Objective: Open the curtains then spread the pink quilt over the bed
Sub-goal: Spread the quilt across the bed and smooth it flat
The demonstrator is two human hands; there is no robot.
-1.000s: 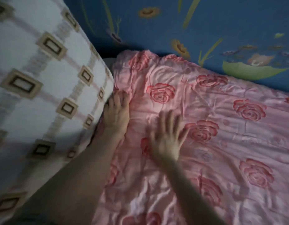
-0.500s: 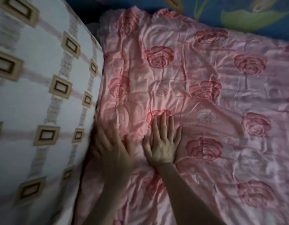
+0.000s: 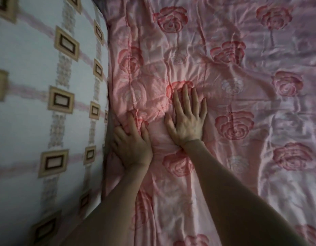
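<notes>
Two hands lie on the pink quilt (image 3: 215,121), which already covers all of the bed that shows in the head view, its rose print running from the near edge to the far edge and out to the right. The right hand (image 3: 187,121) is released, palm down and fingers spread, pressing flat on the cloth over one of the red roses. The left hand (image 3: 131,146) sits just beside it, at the quilt's left border where the cloth meets a large upright cushion (image 3: 47,103) patterned with framed rectangles; its fingers (image 3: 132,121) curl into a small ridge of bunched fabric there, though whether they truly pinch the fold or only push against it cannot be told. Judging from this, the curtain part of the task is behind and the step in hand is the finishing of the spread: smoothing the quilt and seating its side along the cushion. Creases still fan out around both hands and a long fold runs down toward the near edge, so the next move probably calls for a flat, outward sweep of the right palm toward the open right side while the left hand either tucks the bunched border down into the dark gap by the cushion or draws it straight. Light pressure should do, since the slick cloth looks ready to slide and wrinkle anew.
</notes>
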